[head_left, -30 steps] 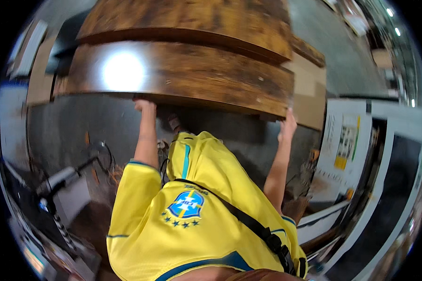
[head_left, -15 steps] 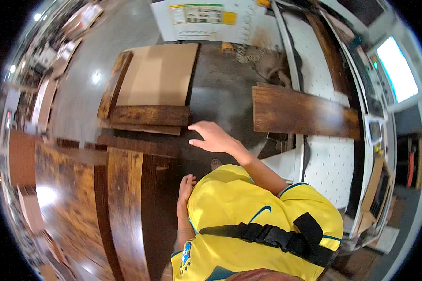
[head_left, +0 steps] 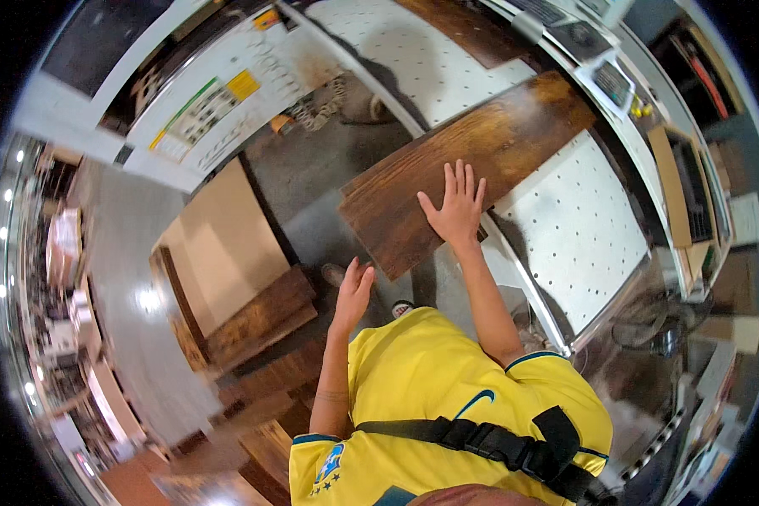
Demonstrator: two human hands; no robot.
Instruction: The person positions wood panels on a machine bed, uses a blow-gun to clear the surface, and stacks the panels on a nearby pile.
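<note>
A dark brown wood-grain board (head_left: 481,160) lies across the white perforated table (head_left: 578,223), its near-left end jutting past the table's edge. A second board edge shows along its far side, so there may be more than one. My right hand (head_left: 457,205) is over the board with fingers spread; it looks to be resting on its face. Left of the board's overhanging corner, my left hand (head_left: 354,291) is raised with fingers stretched out and nothing in it. The gap between that hand and the board is small.
At left, a cardboard sheet (head_left: 223,244) has brown boards (head_left: 261,325) along its edges. More boards (head_left: 270,447) are stacked at lower left. A white machine panel (head_left: 219,101) with a coiled hose (head_left: 320,105) stands beyond. A keyboard (head_left: 611,84) and an open carton (head_left: 679,202) sit at right.
My view has turned right toward the table. My right hand has gone from beside the cardboard stack to the board, and my left hand has come up from my side.
</note>
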